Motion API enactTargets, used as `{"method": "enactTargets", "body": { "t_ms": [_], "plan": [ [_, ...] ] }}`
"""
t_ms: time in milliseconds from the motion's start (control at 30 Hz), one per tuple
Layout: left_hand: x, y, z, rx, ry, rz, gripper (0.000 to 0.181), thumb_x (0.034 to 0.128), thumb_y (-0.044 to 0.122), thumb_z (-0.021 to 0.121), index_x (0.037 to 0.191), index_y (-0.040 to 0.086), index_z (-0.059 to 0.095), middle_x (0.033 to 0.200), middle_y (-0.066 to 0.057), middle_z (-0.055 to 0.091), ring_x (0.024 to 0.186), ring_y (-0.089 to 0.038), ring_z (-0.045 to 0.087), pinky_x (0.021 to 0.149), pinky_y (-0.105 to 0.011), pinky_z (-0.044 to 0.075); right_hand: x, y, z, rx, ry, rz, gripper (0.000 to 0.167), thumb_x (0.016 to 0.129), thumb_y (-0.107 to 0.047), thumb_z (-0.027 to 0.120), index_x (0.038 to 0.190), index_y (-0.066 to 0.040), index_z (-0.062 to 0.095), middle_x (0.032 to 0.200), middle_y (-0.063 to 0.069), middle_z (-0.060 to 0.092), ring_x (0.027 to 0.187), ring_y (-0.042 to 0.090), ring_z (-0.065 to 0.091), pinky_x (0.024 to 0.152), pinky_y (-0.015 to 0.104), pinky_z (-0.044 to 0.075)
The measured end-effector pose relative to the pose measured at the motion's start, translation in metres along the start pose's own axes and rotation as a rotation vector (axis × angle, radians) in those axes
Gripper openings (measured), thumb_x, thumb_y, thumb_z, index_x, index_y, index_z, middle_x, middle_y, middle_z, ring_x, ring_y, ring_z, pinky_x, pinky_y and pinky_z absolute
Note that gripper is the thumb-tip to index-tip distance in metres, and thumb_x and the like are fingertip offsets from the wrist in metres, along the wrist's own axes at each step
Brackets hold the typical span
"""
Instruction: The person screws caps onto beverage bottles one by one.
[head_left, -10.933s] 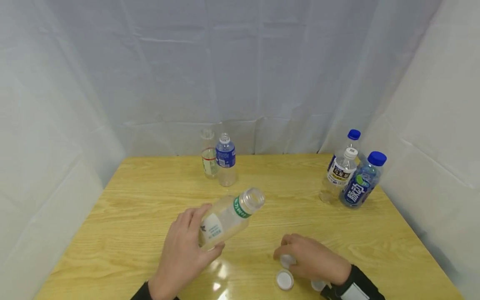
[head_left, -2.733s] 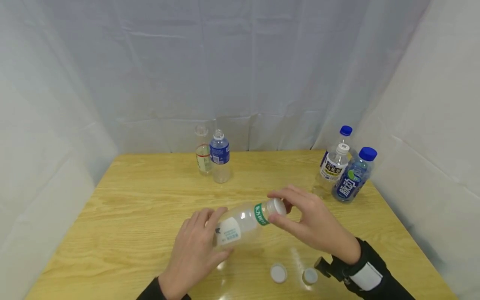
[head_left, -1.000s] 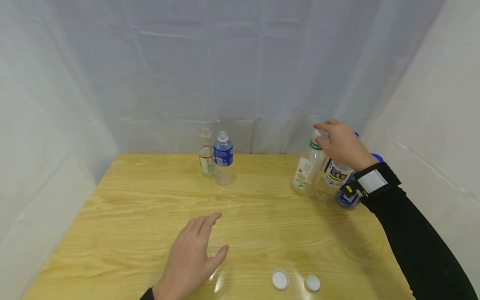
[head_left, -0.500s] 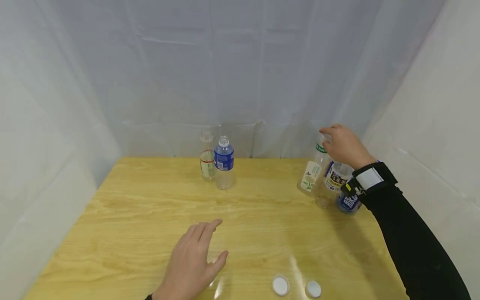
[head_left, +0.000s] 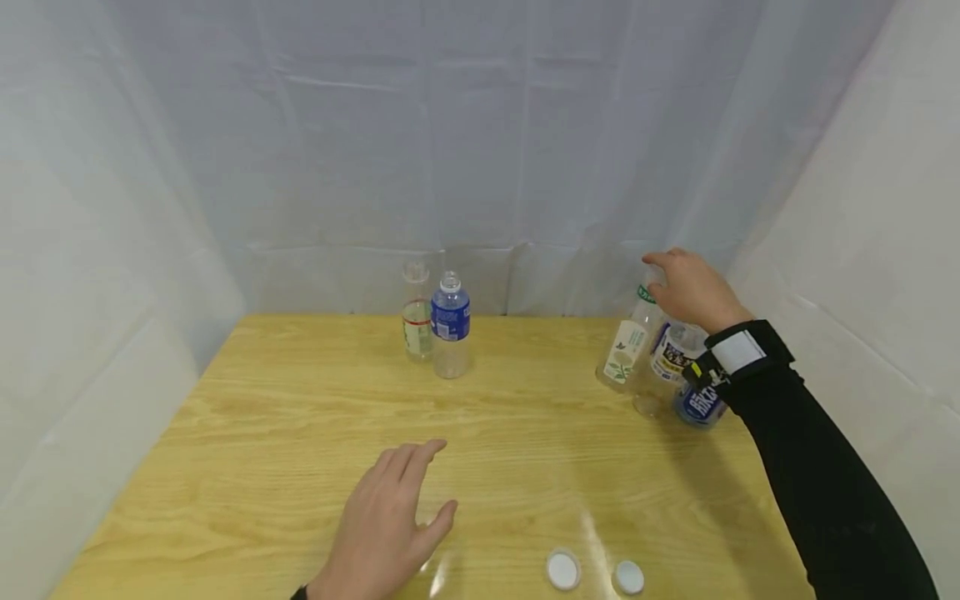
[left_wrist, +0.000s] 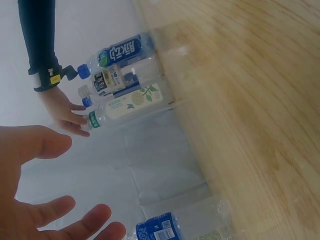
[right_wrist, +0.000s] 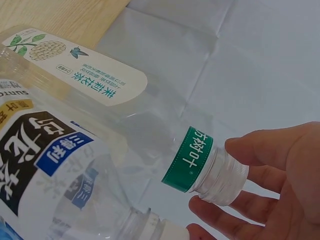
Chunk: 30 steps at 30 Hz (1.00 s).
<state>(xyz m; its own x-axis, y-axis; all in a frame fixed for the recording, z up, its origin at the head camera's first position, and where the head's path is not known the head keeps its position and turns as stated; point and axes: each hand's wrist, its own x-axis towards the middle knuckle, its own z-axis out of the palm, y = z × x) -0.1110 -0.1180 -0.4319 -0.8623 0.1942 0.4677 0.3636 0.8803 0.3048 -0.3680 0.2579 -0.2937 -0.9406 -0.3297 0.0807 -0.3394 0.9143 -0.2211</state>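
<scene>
At the back right, a clear bottle with a green neck band [head_left: 624,350] [left_wrist: 135,102] [right_wrist: 188,160] stands upright on the table. My right hand [head_left: 693,292] [left_wrist: 60,111] [right_wrist: 287,185] holds its capped top between thumb and fingers; the white cap [right_wrist: 235,181] shows in the right wrist view. Against it are a clear bottle with a white and black label [head_left: 671,358] [right_wrist: 40,145] and a blue-labelled bottle [head_left: 701,404] [left_wrist: 122,50], both partly covered by my wrist in the head view. My left hand [head_left: 381,521] [left_wrist: 30,182] hovers above the front of the table, fingers spread, holding nothing.
Two uncapped bottles, one blue-labelled [head_left: 450,323] and one with a red line [head_left: 417,325], stand at the back centre. Two white caps [head_left: 563,570] [head_left: 628,577] lie near the front edge. White sheeting [head_left: 480,167] hangs behind and at both sides.
A third loose cap went onto the green-banded bottle. My left hand let go of that bottle, and my right hand carried it to the back-right group. In the last half second hardly anything has moved.
</scene>
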Motion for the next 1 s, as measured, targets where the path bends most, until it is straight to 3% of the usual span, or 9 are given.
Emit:
{"method": "enactTargets", "body": {
  "t_ms": [167, 467, 867, 1000],
  "plan": [
    [0.001, 0.000, 0.000, -0.001, 0.012, 0.012, 0.070, 0.0772, 0.037, 0.083, 0.138, 0.016, 0.056, 0.115, 0.001, 0.066, 0.103, -0.015, 0.062, 0.082, -0.032, 0.055, 0.001, 0.000, 0.000, 0.014, -0.004, 0.005, 0.053, 0.101, -0.016, 0.053, 0.150, 0.003, 0.041, 0.150, 0.034, 0.038, 0.137, 0.053, 0.036, 0.107, 0.067, 0.035],
    [0.002, -0.001, -0.001, -0.006, 0.013, 0.013, 0.069, 0.0776, 0.037, 0.083, 0.138, 0.015, 0.056, 0.114, 0.001, 0.066, 0.102, -0.014, 0.062, 0.081, -0.032, 0.055, -0.003, -0.009, -0.003, 0.010, 0.034, -0.006, 0.052, 0.101, -0.018, 0.053, 0.149, 0.000, 0.043, 0.152, 0.033, 0.037, 0.137, 0.053, 0.035, 0.105, 0.066, 0.038],
    [0.003, 0.001, 0.000, -0.006, 0.000, 0.000, 0.067, 0.0787, 0.038, 0.082, 0.137, 0.016, 0.057, 0.115, 0.002, 0.066, 0.102, -0.014, 0.062, 0.082, -0.032, 0.056, -0.032, -0.028, 0.006, 0.027, 0.282, -0.166, 0.041, 0.099, -0.014, 0.058, 0.138, -0.002, 0.058, 0.146, 0.027, 0.047, 0.137, 0.049, 0.038, 0.105, 0.062, 0.040],
    [0.004, 0.001, 0.000, -0.014, 0.010, 0.006, 0.067, 0.0776, 0.036, 0.084, 0.136, 0.015, 0.057, 0.114, 0.002, 0.066, 0.102, -0.015, 0.062, 0.081, -0.032, 0.056, -0.045, -0.042, 0.010, 0.048, 0.345, -0.216, 0.040, 0.098, -0.014, 0.060, 0.137, -0.005, 0.059, 0.145, 0.022, 0.050, 0.134, 0.043, 0.041, 0.098, 0.058, 0.047]
  ]
}}
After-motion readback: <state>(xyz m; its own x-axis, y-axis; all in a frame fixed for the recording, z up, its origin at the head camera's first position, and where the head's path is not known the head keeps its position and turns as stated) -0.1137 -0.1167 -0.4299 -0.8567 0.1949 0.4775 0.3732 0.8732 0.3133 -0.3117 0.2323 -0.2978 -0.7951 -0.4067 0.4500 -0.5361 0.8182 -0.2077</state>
